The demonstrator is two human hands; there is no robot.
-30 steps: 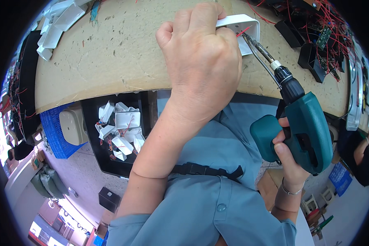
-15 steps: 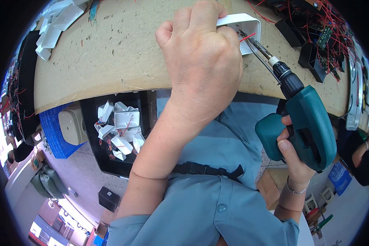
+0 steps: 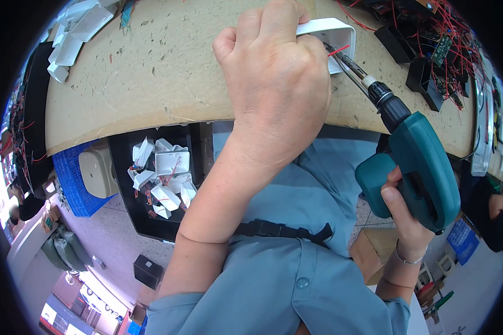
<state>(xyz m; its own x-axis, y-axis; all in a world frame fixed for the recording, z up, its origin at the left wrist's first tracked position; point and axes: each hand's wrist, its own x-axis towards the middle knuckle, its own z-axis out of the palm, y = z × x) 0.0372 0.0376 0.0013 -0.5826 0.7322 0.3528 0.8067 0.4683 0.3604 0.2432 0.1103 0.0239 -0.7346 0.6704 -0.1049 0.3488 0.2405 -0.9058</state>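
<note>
My left hand (image 3: 276, 84) is closed over a small white plastic box (image 3: 332, 34) and presses it down on the brown worktable (image 3: 151, 72). My right hand (image 3: 405, 223) grips the handle of a teal electric screwdriver (image 3: 416, 167). Its dark chuck and long bit (image 3: 352, 66) slant up and left into the open side of the white box, beside a thin red wire. Most of the box is hidden under my left hand.
A black bin (image 3: 151, 184) of white plastic housings stands under the table edge, next to a blue crate (image 3: 78, 184). More white housings (image 3: 75, 28) lie at the table's far left. Black boxes with red wires (image 3: 430, 50) crowd the far right.
The screwdriver and my right hand have shifted slightly right and down. My left hand stays on the white box.
</note>
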